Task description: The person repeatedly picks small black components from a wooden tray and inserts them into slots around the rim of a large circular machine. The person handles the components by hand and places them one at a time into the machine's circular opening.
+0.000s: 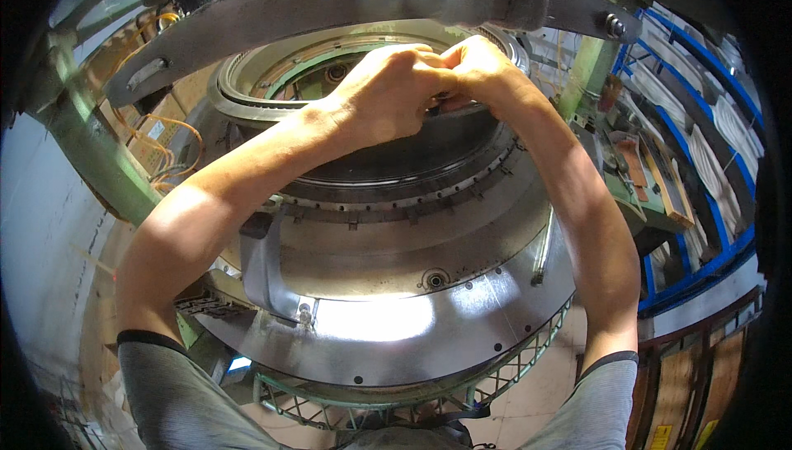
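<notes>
My left hand (394, 91) and my right hand (480, 72) meet over the near rim of a large round machine cylinder (371, 157), which looks like part of a circular knitting machine. Both hands are closed, their fingers bent and pressed together. A small dark bit shows beneath the fingertips, but whatever they hold is hidden. Behind the hands lies the cylinder's pale inner ring (272, 66). Below it, a wide, shiny metal ring plate (396, 351) curves toward me.
A thick grey metal bar (330, 9) crosses above my hands. Green posts (99, 128) stand at the sides. A bent metal bracket (268, 273) rises from the plate at left. On the right are a tool shelf (639, 178) and a blue rack (701, 120) with white material.
</notes>
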`<state>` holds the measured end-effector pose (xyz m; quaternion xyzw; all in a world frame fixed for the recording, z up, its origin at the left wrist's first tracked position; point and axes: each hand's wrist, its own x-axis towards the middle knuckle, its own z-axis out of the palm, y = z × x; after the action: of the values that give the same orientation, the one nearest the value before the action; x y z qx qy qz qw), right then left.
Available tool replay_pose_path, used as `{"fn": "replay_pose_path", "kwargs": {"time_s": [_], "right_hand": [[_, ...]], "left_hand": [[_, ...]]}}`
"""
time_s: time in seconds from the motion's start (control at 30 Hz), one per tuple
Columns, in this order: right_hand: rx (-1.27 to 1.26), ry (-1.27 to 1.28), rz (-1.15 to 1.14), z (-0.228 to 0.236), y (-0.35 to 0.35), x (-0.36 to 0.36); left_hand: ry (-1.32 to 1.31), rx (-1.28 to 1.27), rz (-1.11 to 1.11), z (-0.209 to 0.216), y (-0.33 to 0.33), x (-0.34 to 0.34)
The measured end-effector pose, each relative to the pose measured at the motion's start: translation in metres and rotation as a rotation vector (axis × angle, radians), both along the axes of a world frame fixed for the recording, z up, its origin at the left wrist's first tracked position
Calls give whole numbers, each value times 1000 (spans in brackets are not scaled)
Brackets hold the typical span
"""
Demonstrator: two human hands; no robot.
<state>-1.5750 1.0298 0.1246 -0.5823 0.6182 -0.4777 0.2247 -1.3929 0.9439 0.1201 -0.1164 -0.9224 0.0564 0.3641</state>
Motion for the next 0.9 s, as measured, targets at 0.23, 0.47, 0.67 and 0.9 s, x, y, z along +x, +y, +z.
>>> {"fn": "replay_pose_path", "kwargs": {"time_s": [0.23,0.47,0.67,0.9], "right_hand": [[-158,168,-24,-2,18,1],[-497,445,-157,-39,48,30],[-794,761,-136,-59,25,51],[-785,710,-146,-60,18,59]], "left_hand": [[20,-33,15,-4,-8,0],[28,155,124,-2,-16,12],[-20,411,133,-10,-34,46],[24,577,130,-22,-42,53]]}}
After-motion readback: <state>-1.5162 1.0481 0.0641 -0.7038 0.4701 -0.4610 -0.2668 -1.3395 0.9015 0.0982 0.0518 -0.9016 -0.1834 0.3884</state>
